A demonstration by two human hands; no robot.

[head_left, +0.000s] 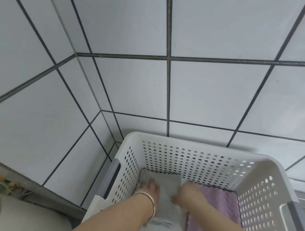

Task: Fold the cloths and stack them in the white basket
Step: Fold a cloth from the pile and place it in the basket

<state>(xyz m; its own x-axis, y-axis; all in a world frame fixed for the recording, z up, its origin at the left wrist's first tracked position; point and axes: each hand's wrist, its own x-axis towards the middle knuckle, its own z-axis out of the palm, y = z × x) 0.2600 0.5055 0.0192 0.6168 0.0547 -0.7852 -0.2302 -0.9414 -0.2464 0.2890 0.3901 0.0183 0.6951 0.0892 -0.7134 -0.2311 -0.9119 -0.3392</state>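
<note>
Down in the white basket [191, 144], which stands against a corner of white tiled wall [212, 94], both of the person's hands are at work on the cloths. A grey cloth [169, 185] lies folded flat on the basket floor, along the left side, its scalloped far edge close to the perforated back wall. The left hand [149, 186], a thin bangle [151, 202] round its wrist, lies on top of this grey cloth near the left wall; its fingers look fairly straight, pressing down, so that grip appears released rather than closed on anything. The right hand [186, 194] reaches in beside it and sits at the grey cloth's right edge, just where it meets a pink cloth [221, 203]. Its fingers bend downward and are partly hidden, so I cannot tell whether that grip is grasping the cloth or only touching it. The pink cloth lies flat on the right half of the basket floor, touching the grey one and partly under the right forearm.
</note>
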